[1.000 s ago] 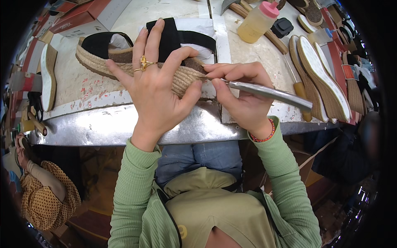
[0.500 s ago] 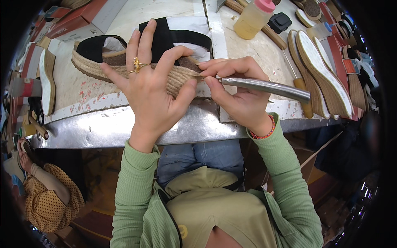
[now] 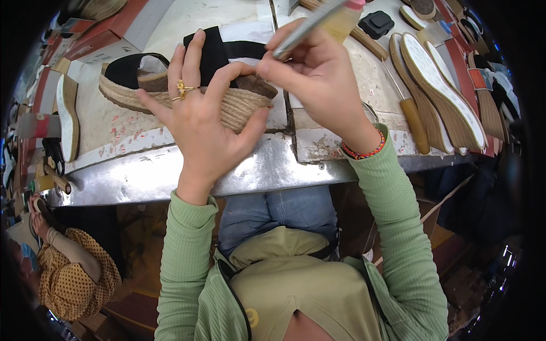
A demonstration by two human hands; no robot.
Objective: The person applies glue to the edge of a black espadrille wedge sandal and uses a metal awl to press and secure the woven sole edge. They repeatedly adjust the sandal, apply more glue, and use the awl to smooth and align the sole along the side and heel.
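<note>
An espadrille sandal (image 3: 242, 109) with black fabric straps and a braided rope sole lies on its side on the workbench. My left hand (image 3: 200, 122) is closed over the sandal, its thumb and fingers on the rope sole and some fingers stretched across the black upper. Just above the heel end, my right hand (image 3: 324, 85) grips a tool with a silver metal handle (image 3: 307, 29); its working tip is hidden by my fingers. The fingertips of my right hand are close to the sandal's edge; whether they touch it I cannot tell.
On the right lie an awl (image 3: 414, 125) with a wooden handle and several wedge soles (image 3: 441, 94). Behind my right hand stands a bottle with a pink cap (image 3: 355, 4). A shoe box (image 3: 116, 31) is at the far left. Another person (image 3: 79, 273) sits lower left.
My right hand has lifted and moved away from the rope sole toward the far side, swinging the tool's handle upward. My left hand stays on the sandal.
</note>
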